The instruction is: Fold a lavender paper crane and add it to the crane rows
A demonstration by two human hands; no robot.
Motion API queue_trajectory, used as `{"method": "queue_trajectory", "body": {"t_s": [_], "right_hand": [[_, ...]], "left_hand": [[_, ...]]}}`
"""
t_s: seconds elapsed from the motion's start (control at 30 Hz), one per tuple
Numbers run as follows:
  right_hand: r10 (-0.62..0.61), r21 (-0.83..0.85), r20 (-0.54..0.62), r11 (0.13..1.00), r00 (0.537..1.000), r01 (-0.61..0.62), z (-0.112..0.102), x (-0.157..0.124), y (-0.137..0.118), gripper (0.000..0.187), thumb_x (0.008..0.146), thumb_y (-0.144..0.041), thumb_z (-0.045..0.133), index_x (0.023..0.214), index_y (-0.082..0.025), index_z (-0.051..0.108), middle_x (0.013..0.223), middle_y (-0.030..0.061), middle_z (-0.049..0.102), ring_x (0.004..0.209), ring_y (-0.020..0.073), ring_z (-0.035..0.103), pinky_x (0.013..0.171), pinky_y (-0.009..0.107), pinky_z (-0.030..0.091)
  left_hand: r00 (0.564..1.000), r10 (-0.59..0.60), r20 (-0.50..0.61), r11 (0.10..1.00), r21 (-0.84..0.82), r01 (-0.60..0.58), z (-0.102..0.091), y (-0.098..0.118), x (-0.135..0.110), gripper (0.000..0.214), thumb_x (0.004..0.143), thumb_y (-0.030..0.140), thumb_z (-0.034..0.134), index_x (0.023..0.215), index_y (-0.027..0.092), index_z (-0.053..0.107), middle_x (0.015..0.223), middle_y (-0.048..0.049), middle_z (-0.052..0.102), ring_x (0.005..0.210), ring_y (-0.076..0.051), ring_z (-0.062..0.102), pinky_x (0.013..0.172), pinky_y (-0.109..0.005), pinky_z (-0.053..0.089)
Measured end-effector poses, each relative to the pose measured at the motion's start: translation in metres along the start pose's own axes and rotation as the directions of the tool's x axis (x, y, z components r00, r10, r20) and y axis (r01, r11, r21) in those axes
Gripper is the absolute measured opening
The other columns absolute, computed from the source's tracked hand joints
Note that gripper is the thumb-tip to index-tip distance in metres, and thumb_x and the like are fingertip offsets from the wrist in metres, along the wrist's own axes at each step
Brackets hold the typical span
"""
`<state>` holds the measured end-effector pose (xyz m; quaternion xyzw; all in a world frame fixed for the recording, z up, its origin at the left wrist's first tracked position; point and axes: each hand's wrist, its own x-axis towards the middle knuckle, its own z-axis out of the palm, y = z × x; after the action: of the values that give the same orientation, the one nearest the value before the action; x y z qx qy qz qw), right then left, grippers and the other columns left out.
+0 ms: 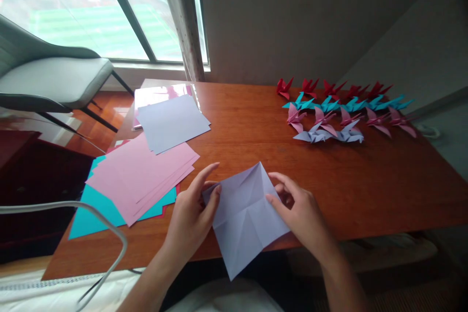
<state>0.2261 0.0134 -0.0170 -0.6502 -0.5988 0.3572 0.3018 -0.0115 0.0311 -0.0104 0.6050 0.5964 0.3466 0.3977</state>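
A pale lavender sheet of origami paper (243, 214), marked with crossing creases, is held between my two hands over the table's front edge. My left hand (195, 204) pinches its left corner between thumb and fingers, the index finger raised. On the opposite side, my right hand (294, 204) grips the edge, thumb on top and fingers curled behind. One corner of the sheet points toward me and hangs past the edge. Two lavender paper cranes (314, 134) stand at the front of the crane rows, to the right and beyond my hands.
Rows of red cranes (333, 89), turquoise cranes (329, 104) and pink cranes (349, 118) stand at the back right. Left lie lavender sheets (173, 122), pink sheets (142, 170) and turquoise sheets (100, 209). A white cable (109, 226) curves near the left corner. A chair (54, 78) stands by the window.
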Motion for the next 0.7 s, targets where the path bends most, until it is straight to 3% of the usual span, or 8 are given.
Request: {"method": "queue_trajectory", "body": {"t_s": [0.13,0.23,0.33,0.43,0.53,0.57,0.63,0.7], "right_hand": [[0.035,0.156,0.080,0.987,0.996,-0.047,-0.003,-0.002,0.003,0.054,0.088,-0.030,0.065,0.139,-0.021,0.051,0.080,-0.0021,0.065,0.064,0.0138,0.057,0.061,0.026,0.047],[0.050,0.309,0.108,0.948,0.993,-0.082,-0.007,0.000,0.004,0.063,0.088,-0.036,0.066,0.145,-0.022,0.042,0.083,-0.0016,0.065,0.067,0.0142,0.058,0.062,0.026,0.048],[0.084,0.399,0.099,0.909,0.992,-0.117,-0.006,0.005,0.005,0.048,0.087,-0.039,0.069,0.129,-0.021,0.055,0.086,0.0009,0.067,0.073,0.0158,0.062,0.065,0.026,0.049],[0.111,0.323,-0.017,0.941,0.994,-0.099,-0.002,0.009,0.006,0.025,0.086,-0.041,0.069,0.097,-0.019,0.065,0.088,0.0047,0.068,0.076,0.0179,0.062,0.065,0.027,0.048],[0.104,0.155,-0.127,0.984,0.986,-0.084,0.002,0.009,0.007,0.021,0.087,-0.041,0.066,0.085,-0.020,0.065,0.076,0.0024,0.066,0.067,0.0172,0.059,0.060,0.027,0.044],[0.094,0.095,-0.152,0.992,0.984,-0.080,0.003,0.009,0.007,0.021,0.087,-0.041,0.066,0.082,-0.020,0.065,0.071,0.0011,0.064,0.063,0.0166,0.058,0.058,0.027,0.043],[0.060,-0.028,-0.178,0.997,0.982,-0.066,0.002,0.009,0.006,0.021,0.087,-0.040,0.066,0.078,-0.021,0.064,0.064,-0.0012,0.061,0.057,0.0155,0.055,0.057,0.027,0.041],[0.023,-0.142,-0.170,0.989,0.985,-0.048,0.001,0.008,0.004,0.019,0.086,-0.038,0.067,0.077,-0.022,0.066,0.064,-0.0019,0.062,0.055,0.0154,0.055,0.058,0.028,0.041]], "left_hand": [[0.994,0.047,0.101,0.999,-0.004,-0.047,-0.006,0.003,0.007,0.045,0.098,0.030,0.052,0.141,0.021,0.048,0.086,-0.0006,0.069,0.050,-0.007,0.044,0.047,-0.018,0.034],[0.964,0.132,0.231,0.990,0.020,-0.141,-0.009,0.006,0.016,0.045,0.099,0.026,0.049,0.143,0.020,0.045,0.083,0.0000,0.068,0.058,-0.010,0.054,0.055,-0.019,0.042],[0.940,0.210,0.269,0.967,0.087,-0.241,-0.005,0.008,0.023,0.046,0.099,0.020,0.048,0.145,0.021,0.042,0.097,-0.0038,0.073,0.080,-0.015,0.066,0.073,-0.025,0.052],[0.933,0.344,0.104,0.865,0.351,-0.358,0.003,0.011,0.021,0.052,0.096,0.018,0.052,0.146,0.020,0.039,0.123,-0.0122,0.068,0.109,-0.024,0.065,0.090,-0.038,0.053],[0.855,0.517,-0.041,0.674,0.635,-0.377,0.008,0.015,0.010,0.048,0.094,0.018,0.056,0.141,0.015,0.046,0.130,-0.0176,0.062,0.121,-0.033,0.056,0.100,-0.050,0.048],[0.831,0.555,-0.040,0.636,0.665,-0.393,0.009,0.016,0.006,0.045,0.093,0.017,0.058,0.137,0.014,0.049,0.124,-0.0170,0.064,0.116,-0.033,0.057,0.098,-0.049,0.049],[0.801,0.595,0.064,0.561,0.681,-0.471,0.011,0.016,-0.001,0.035,0.093,0.015,0.057,0.128,0.015,0.056,0.117,-0.0145,0.066,0.106,-0.029,0.060,0.091,-0.044,0.052],[0.821,0.545,0.172,0.503,0.716,-0.484,0.013,0.013,-0.003,0.027,0.094,0.017,0.056,0.120,0.015,0.060,0.116,-0.0138,0.066,0.101,-0.028,0.059,0.084,-0.042,0.052]]}}
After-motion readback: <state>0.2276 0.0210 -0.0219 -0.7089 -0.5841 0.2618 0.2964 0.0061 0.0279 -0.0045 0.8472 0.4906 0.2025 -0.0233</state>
